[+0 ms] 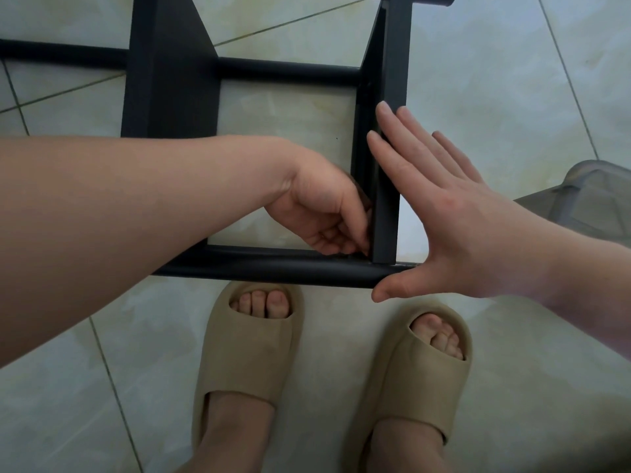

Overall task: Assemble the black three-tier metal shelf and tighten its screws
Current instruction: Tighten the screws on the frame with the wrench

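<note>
The black metal shelf (170, 97) stands on its side on the tiled floor, with its tiers rising as vertical panels and round tubes crossing between them. My right hand (440, 213) lies flat with straight fingers against the outer face of the nearest panel (387, 216), thumb at the end of the front tube (273, 268). My left hand (324, 213) reaches inside the frame, fingers curled at the corner where that panel meets the front tube. What its fingertips pinch is hidden.
My two feet in beige slippers (249, 343) stand just in front of the shelf. A translucent grey plastic container (594, 199) sits on the floor at the right edge. Pale floor tiles surround everything.
</note>
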The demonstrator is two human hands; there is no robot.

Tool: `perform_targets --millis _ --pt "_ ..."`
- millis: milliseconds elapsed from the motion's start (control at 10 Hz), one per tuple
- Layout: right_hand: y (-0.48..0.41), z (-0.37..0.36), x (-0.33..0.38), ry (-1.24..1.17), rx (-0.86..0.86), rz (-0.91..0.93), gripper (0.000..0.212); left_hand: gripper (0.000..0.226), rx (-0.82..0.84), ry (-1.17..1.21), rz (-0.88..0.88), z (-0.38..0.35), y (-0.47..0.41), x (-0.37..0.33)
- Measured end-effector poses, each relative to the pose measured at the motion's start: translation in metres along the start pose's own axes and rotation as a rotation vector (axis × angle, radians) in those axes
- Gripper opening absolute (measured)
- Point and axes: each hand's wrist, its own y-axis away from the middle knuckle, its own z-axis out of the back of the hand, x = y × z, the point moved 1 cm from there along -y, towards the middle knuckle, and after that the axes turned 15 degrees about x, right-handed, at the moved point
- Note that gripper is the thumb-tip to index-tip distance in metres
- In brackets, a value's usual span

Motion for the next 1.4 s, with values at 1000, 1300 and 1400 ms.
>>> perform_targets --millis 1000,1300,1400 --pt "-0.0002 -0.0009 -0.0013 0.005 -0.007 0.007 0.142 0.017 -0.052 -0.02 0.016 -0.0022 -0.0022 -0.0011" --pt "-0.0002 -0.0012 -0.001 0.0 -0.008 0.005 0.142 0.013 -0.014 -0.006 0.034 -0.0024 0.0009 -0.0028" --pt "0.0 -0.0011 -0.0009 -0.001 -0.009 0.005 0.142 0.01 -0.035 -0.037 0.089 -0.0026 0.0001 -0.0019"
